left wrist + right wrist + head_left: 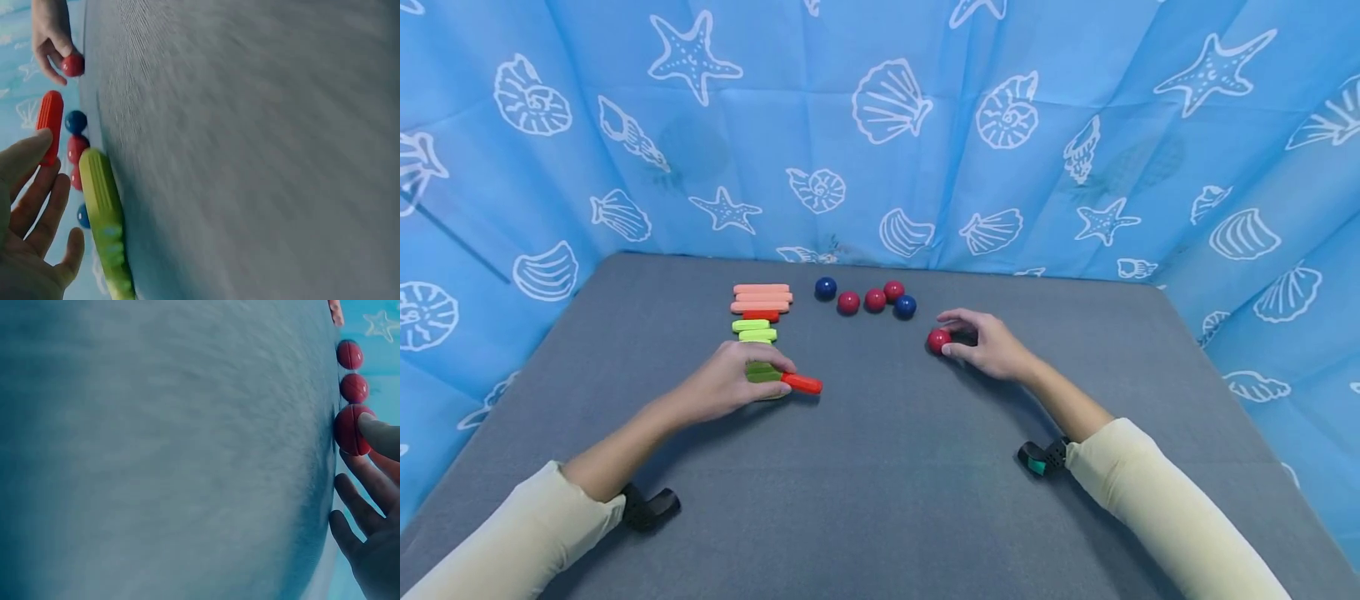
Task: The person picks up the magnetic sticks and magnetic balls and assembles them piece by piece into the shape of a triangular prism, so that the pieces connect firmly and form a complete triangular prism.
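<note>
My left hand (726, 379) pinches a short red ribbed stick (802, 383) between thumb and fingers, its far end pointing right. In the left wrist view the red stick (50, 125) stands out past the thumb, while the other fingers are spread. A row of yellow-green sticks (757, 335) lies beside and partly under this hand. My right hand (992, 346) holds a red ball (937, 340) at the table surface. The right wrist view shows the thumb on this ball (351, 431), which has a seam, with the lower fingers spread.
Beyond the left hand lie salmon sticks (762, 297) and another red stick (762, 316). Towards the back of the grey table (880, 467) are several balls, among them a left blue ball (825, 288) and a right blue ball (905, 307). A patterned blue curtain (820, 100) hangs behind.
</note>
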Available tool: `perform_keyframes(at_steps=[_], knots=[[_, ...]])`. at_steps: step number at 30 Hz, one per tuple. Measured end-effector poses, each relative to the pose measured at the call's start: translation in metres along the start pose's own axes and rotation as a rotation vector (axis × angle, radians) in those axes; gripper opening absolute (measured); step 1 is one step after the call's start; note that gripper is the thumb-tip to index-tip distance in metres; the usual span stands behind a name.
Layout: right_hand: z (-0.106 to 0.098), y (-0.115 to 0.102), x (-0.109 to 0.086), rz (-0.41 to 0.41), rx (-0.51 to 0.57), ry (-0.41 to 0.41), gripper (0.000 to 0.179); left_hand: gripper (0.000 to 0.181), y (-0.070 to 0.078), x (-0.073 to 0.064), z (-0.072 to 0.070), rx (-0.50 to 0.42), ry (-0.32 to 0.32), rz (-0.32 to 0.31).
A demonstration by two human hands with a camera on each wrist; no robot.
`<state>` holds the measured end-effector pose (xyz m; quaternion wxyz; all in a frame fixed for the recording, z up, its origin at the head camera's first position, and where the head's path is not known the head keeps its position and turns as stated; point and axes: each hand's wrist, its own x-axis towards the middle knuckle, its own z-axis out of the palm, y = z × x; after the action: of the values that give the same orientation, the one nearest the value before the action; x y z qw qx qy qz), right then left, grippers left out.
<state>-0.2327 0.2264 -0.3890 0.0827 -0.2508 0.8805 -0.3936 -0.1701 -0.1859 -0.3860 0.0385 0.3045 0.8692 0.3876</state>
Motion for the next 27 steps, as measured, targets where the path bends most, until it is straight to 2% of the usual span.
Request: perform_keyframes(at_steps=[5, 11, 20, 27], knots=[[0.005, -0.004, -0.008, -0.043, -0.016, -0.039, 0.044, 0.026, 0.005, 0.019, 0.013, -0.042, 0.032, -0.021], [0.01, -0.012, -0.018, -0.05, 0.012, -0.11, 0.042, 0.027, 0.015, 0.043, 0.027, -0.071, 0.045, -0.019], [0.019, -0.021, -0.019, -0.028, 0.012, -0.128, 0.043, 0.028, 0.032, 0.069, 0.049, -0.101, -0.025, -0.016], [0.021, -0.026, -0.02, -0.043, 0.042, -0.153, 0.044, 0.029, 0.037, 0.083, 0.064, -0.11, -0.053, -0.031]])
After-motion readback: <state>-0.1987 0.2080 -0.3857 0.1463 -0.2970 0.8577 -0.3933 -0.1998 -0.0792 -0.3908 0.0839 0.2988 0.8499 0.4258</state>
